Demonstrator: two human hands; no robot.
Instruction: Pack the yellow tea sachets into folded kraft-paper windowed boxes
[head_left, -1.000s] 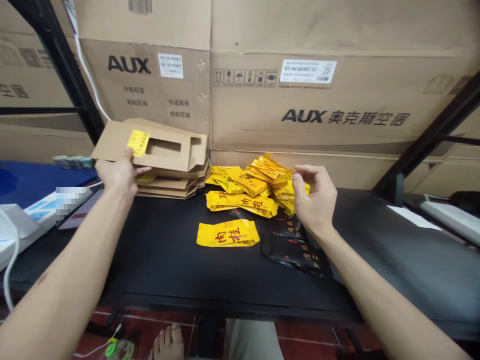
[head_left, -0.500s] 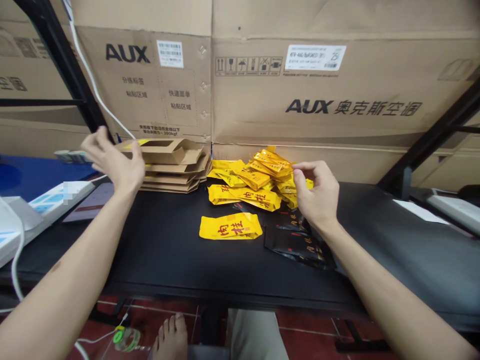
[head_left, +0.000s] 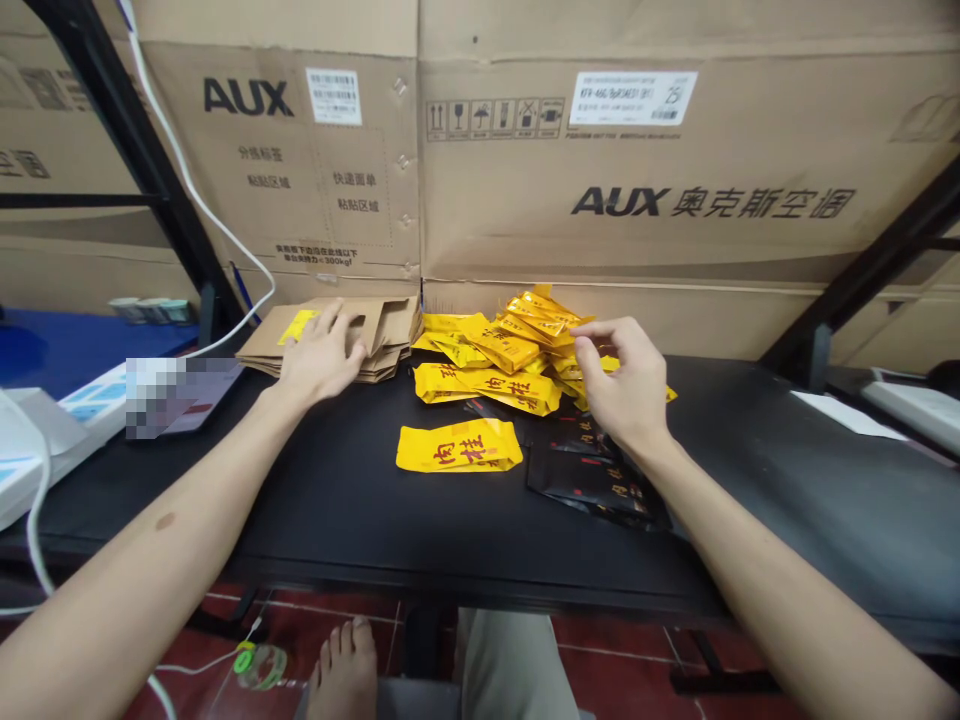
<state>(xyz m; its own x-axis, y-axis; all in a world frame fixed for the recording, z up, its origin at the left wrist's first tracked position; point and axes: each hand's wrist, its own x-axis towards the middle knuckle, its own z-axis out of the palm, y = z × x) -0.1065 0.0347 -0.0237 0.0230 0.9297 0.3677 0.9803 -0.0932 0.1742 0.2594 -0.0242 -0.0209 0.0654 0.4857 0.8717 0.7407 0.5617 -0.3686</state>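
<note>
Hands apart. My left hand [head_left: 322, 357] flat on stack of brown kraft-card sleeves [head_left: 262, 350], back-left of black table [head_left: 420, 525]. My right hand [head_left: 622, 385] curled over heap of yellow foil sachets [head_left: 517, 340], back-centre. Sachets loose, none seen boxed.

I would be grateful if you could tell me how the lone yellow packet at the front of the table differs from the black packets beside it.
The yellow packet is bright yellow with large red characters, while the black packets are dark with smaller reddish markings. The yellow packet lies alone, whereas the black packets overlap in a small heap just below the right hand. Both are flat, glossy sachets lying on the black table.
</note>
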